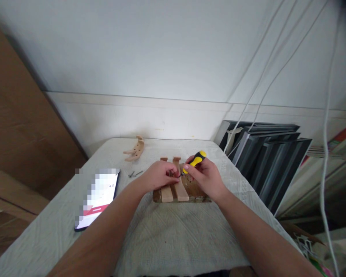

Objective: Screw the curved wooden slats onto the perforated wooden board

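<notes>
My right hand grips a yellow and black screwdriver, its shaft slanting down to the left. The tip meets a pale wooden piece lying on a brown wooden board. Close by the tip, the fingers of my left hand are pinched together over the same piece; whatever is between them is too small to make out. A second pale wooden piece lies beside the first on the board, partly hidden under my left hand.
Curved wooden pieces with holes lie at the back left of the cloth-covered table. Several screws are left of the board. A phone lies further left. Dark panels lean at the right, where white cables hang.
</notes>
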`<state>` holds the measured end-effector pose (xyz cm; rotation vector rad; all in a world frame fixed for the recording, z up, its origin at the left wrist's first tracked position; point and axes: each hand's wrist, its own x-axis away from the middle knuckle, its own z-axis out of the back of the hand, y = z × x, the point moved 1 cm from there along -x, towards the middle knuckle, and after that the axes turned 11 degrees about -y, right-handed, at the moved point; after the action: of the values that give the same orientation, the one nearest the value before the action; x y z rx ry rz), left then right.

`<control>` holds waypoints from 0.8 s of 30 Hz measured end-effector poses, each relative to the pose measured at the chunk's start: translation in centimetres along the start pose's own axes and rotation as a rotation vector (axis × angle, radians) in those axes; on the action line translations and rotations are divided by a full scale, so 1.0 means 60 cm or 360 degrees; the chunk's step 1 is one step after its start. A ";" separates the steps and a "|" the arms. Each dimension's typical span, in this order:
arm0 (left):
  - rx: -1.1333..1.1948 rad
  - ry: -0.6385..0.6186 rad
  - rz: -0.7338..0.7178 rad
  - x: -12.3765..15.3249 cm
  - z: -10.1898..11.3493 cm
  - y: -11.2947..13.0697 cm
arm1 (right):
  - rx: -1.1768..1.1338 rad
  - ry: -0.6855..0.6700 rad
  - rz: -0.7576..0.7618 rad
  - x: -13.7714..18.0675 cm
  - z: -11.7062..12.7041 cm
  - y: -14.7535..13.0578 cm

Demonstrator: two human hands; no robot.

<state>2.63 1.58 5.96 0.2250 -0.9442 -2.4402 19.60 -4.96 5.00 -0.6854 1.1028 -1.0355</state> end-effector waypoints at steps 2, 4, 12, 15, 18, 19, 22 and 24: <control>-0.0009 -0.0020 0.0008 0.001 0.002 0.002 | -0.0009 0.0025 -0.0015 0.001 -0.001 0.001; -0.0026 -0.0024 -0.0003 0.001 0.003 0.004 | 0.0001 0.0052 -0.0025 0.001 -0.001 0.000; -0.0017 -0.0085 -0.0059 0.005 0.006 0.005 | 0.0155 0.0028 -0.0020 0.002 -0.001 -0.015; 0.0021 -0.0136 -0.0082 0.008 0.009 0.003 | 0.0197 0.0031 -0.0029 0.001 -0.004 -0.016; 0.0011 -0.0145 -0.0083 0.009 0.012 0.000 | 0.0202 0.0082 -0.0060 -0.002 -0.009 -0.017; 0.0003 -0.0147 -0.0075 0.010 0.012 0.000 | 0.0205 0.0095 -0.0066 -0.003 -0.011 -0.017; -0.0010 -0.0170 -0.0072 0.010 0.014 -0.001 | 0.0210 0.0105 -0.0075 -0.005 -0.014 -0.017; -0.0016 -0.0192 -0.0082 0.011 0.014 0.000 | 0.0207 0.0109 -0.0083 -0.007 -0.014 -0.015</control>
<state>1.78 1.74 6.60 0.1006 -0.9887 -2.5290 18.49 -4.88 5.64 -0.5807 1.0710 -1.1721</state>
